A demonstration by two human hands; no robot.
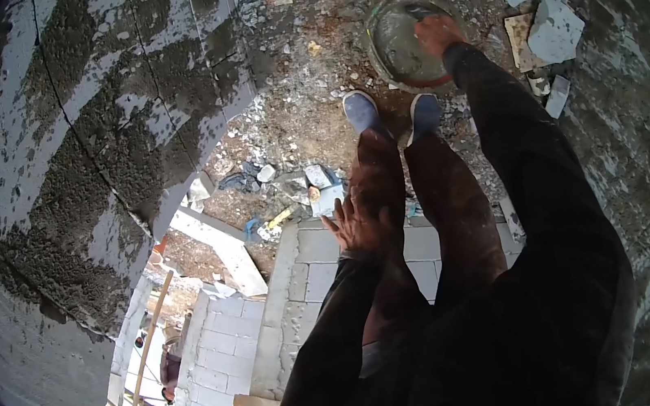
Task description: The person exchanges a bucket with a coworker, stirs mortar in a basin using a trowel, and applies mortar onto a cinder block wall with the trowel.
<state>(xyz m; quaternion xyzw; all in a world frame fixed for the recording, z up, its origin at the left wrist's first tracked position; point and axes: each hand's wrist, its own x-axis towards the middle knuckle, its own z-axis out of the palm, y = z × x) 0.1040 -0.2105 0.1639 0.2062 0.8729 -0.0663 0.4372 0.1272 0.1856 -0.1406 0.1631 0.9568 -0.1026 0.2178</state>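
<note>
A round, shallow pan (pixel 402 41) of wet grey mortar sits on the littered ground, just beyond my shoes. My right hand (pixel 438 32) reaches down over the right part of the pan; whether it holds a tool or anything else is not visible. Near my left knee, my left hand (pixel 361 227) rests against the trouser leg with its fingers spread and nothing in it.
Broken blocks (pixel 552 25) lie right of the pan. A mortar-smeared wall (pixel 99 109) rises at left, another rough wall (pixel 639 153) at right. Rubble and a white board (pixel 220 245) lie left of my legs. A person (pixel 171 371) is at the lower left, beyond wooden poles (pixel 148 358).
</note>
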